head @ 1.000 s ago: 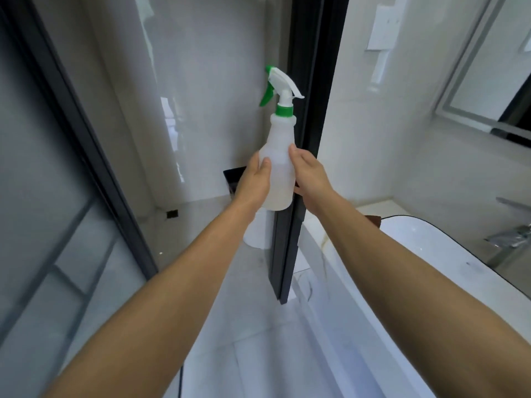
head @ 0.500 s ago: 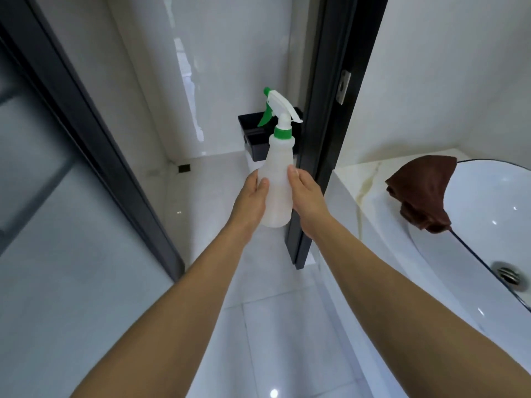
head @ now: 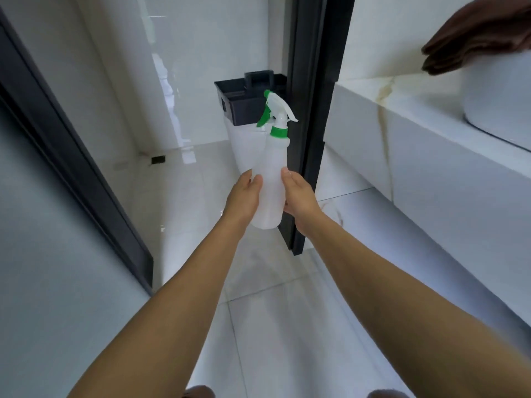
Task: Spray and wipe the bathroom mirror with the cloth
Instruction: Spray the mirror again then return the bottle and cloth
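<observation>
Two hands clasp the bottle (head: 270, 179) between them: the left hand (head: 244, 198) presses its lower left side and the right hand (head: 298, 196) its lower right, thumbs up along the plastic. It stands nearly upright in the air above the tiled floor (head: 273, 326), in front of a black door frame (head: 310, 110), with its green-and-white trigger head (head: 277, 110) on top and the nozzle pointing right.

Its body is translucent white plastic, smooth and probably a little slick; whether it holds much liquid cannot be told, so its weight is a guess, likely light to moderate. Thin walls of this kind usually give under a squeeze, so a palm-to-palm hold low down looks less sure than one hand round the neck just under the green collar, forefinger on the trigger.

A brown cloth (head: 474, 33) lies folded over the rim of the white basin (head: 494, 104) at upper right, well apart from both hands. Soft and limp, it can be pinched up anywhere. No mirror is in view.
</observation>
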{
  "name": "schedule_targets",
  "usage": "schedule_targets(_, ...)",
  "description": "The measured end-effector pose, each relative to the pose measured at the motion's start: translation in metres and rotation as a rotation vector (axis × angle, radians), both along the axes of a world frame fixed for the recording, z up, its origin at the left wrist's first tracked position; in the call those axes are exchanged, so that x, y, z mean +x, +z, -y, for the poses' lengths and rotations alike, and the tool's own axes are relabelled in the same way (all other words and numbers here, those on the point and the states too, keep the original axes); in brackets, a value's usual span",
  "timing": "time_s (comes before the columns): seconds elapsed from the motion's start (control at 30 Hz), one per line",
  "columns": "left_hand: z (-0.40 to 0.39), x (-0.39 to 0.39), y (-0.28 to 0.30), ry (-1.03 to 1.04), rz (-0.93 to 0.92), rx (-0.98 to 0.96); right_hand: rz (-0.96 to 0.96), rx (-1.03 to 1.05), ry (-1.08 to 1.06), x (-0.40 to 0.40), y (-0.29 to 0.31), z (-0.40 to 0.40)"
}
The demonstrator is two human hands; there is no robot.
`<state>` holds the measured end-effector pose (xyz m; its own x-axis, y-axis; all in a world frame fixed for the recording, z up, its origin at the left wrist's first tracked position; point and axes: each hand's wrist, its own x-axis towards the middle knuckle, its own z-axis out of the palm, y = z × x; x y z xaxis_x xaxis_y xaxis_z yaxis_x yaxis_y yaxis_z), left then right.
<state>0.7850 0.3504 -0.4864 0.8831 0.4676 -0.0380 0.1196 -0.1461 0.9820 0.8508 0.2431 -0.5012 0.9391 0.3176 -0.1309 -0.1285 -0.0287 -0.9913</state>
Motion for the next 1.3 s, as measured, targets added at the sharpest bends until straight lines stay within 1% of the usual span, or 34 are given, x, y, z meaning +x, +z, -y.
schedule_targets(0.17,0.003,-0.005,-0.071,0.004,-0.179,0.144,-0.241,0.041,0.005,-0.013,-0.083,0.007)
schedule_targets(0.27,0.007,-0.004,-0.098,-0.042,-0.288,0.168,-0.358,0.077,-0.012,-0.021,-0.120,0.017)
schedule_targets(0.37,0.017,0.000,-0.113,-0.136,-0.313,0.198,-0.435,0.164,-0.090,-0.025,-0.146,0.033)
schedule_targets(0.6,0.063,0.022,-0.127,-0.394,-0.307,0.421,-0.532,0.402,-0.288,-0.031,-0.167,0.081)
schedule_targets(0.77,0.118,0.040,-0.130,-0.540,-0.240,0.540,-0.537,0.510,-0.454,-0.030,-0.166,0.136)
schedule_targets(0.9,0.177,0.047,-0.126,-0.633,-0.146,0.603,-0.515,0.523,-0.569,-0.034,-0.163,0.191)
schedule_targets(1.07,0.251,0.051,-0.128,-0.772,-0.022,0.611,-0.430,0.549,-0.736,-0.046,-0.155,0.265)
schedule_targets(1.13,0.277,0.051,-0.131,-0.812,-0.014,0.619,-0.403,0.516,-0.775,-0.054,-0.153,0.292)
schedule_targets(1.2,0.297,0.051,-0.137,-0.829,-0.044,0.642,-0.378,0.446,-0.794,-0.064,-0.151,0.315)
schedule_targets(1.3,0.314,0.048,-0.144,-0.827,-0.067,0.595,-0.353,0.346,-0.804,-0.071,-0.148,0.333)
